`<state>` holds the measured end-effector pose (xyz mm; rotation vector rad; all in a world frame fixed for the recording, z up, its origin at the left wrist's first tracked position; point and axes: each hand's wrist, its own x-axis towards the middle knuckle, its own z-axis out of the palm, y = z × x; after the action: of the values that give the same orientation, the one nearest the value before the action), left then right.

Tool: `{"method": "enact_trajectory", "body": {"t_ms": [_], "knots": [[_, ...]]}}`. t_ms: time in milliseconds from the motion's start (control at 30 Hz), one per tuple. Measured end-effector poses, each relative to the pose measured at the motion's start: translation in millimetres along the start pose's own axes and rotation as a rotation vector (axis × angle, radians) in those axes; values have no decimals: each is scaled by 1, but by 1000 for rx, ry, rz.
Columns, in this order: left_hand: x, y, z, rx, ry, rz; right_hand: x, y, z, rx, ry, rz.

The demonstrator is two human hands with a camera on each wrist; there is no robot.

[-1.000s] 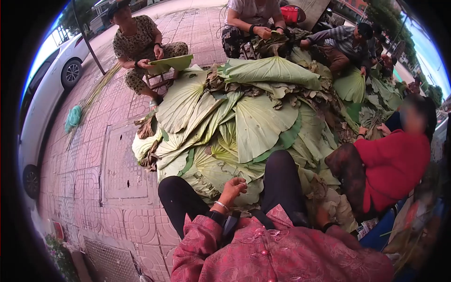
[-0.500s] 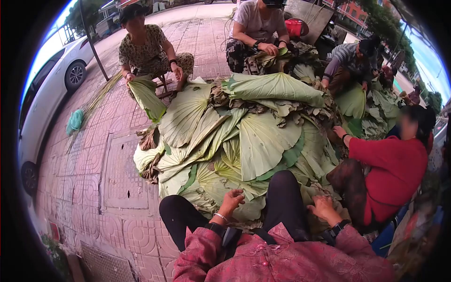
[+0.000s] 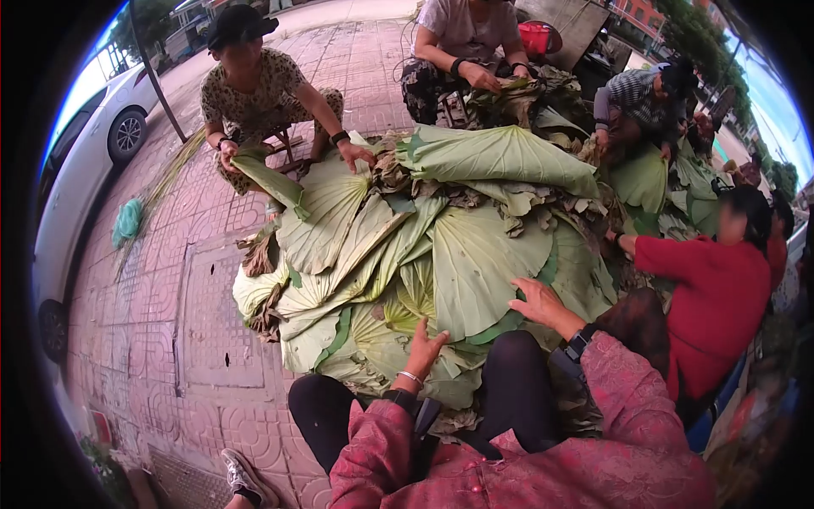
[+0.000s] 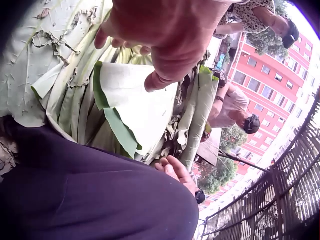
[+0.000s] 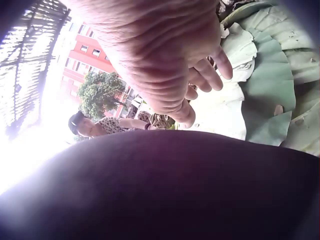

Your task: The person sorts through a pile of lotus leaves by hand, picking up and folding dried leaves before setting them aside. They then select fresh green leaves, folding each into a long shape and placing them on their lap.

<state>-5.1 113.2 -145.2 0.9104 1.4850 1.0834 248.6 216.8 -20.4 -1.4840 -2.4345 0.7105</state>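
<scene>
The right hand [image 3: 544, 304] is spread wide and empty, its fingertips over the right edge of a broad pale leaf [image 3: 483, 254]; whether they touch it I cannot tell. The left hand [image 3: 422, 349], also empty, is over the near side of the pile [image 3: 369, 339], thumb and fingers apart, just beside the leaf's lower left edge. That leaf lies on the pile, just beyond the dark knees [image 3: 517, 382]. Behind it lies a folded leaf [image 3: 509, 161] near brown, withered ones. Across the pile, a person in a cap [image 3: 254, 89] grips another leaf [image 3: 270, 180]; to the right sits a person in red [image 3: 721, 297]. Farther left, a green bag [image 3: 127, 224] lies on the paving [image 3: 144, 331] near a white car [image 3: 83, 174]
</scene>
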Motion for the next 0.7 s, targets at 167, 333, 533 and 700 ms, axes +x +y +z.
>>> {"method": "enact_trajectory", "body": {"t_ms": [167,333,533,700], "knots": [[29,13,19,-355,-173,-92,61,-15,17,-20,-25,-5],[18,98,59,-227,-103,289,115,-46,19,-137,-5,70],[7,119,71,97,-65,360,160,-63,30,-441,-231,231],[-6,92,60,-450,-379,89,124,-38,16,-347,13,71]]}}
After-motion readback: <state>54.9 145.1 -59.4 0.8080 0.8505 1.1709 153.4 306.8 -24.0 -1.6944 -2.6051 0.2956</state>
